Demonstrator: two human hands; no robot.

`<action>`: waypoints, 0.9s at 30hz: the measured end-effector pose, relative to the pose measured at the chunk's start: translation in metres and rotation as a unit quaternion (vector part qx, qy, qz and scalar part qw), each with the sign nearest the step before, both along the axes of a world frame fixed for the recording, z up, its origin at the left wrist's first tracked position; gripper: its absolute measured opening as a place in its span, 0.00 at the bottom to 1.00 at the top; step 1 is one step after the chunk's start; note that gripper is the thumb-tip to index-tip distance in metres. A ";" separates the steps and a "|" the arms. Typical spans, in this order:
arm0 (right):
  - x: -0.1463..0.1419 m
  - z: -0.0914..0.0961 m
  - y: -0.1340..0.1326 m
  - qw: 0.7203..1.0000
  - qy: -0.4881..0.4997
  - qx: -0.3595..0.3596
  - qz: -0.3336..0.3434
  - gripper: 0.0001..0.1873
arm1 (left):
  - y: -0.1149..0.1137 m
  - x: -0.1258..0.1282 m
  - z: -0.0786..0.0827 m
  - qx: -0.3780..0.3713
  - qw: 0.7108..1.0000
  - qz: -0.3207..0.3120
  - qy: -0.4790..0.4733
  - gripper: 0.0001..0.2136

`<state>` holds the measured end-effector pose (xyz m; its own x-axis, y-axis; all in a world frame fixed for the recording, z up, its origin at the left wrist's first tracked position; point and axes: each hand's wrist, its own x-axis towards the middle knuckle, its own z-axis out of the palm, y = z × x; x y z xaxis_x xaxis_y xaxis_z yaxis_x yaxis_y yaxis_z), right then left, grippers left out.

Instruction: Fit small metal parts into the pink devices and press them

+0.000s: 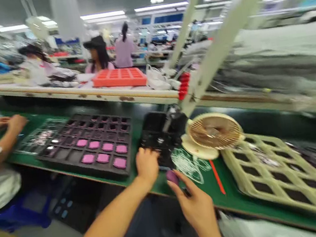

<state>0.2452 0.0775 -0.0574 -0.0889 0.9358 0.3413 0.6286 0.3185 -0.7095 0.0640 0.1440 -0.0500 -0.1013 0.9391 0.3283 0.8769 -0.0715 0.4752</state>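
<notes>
Though blurry, rounded purple piece [171,176]

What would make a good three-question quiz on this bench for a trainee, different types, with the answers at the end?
1. Multiple choice: what does the right hand hold?
A) a white cable
B) a purple piece
C) a fan
2. True or false: the red rod lies on the green tabletop.
3. Count: how many bright pink pieces sit in the black tray?

Key: 1. B. 2. True. 3. Seven.
</notes>
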 end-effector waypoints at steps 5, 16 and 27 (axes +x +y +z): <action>-0.005 0.007 -0.016 0.997 0.029 -0.047 -0.049 0.32 | 0.003 -0.007 -0.018 0.016 0.998 -0.056 0.014 0.19; -0.007 -0.002 -0.021 0.993 0.079 -0.068 -0.063 0.30 | -0.007 -0.015 -0.013 0.036 0.994 -0.062 0.084 0.18; -0.029 0.035 -0.013 0.989 0.120 -0.085 0.024 0.26 | -0.004 -0.008 -0.009 0.017 0.996 -0.058 0.071 0.15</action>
<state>0.2160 0.0648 -0.0228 -0.0709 0.9781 0.1956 0.4219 0.2071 -0.8827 0.0565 0.1404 -0.0588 0.0571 0.9297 0.3638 0.9201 -0.1905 0.3423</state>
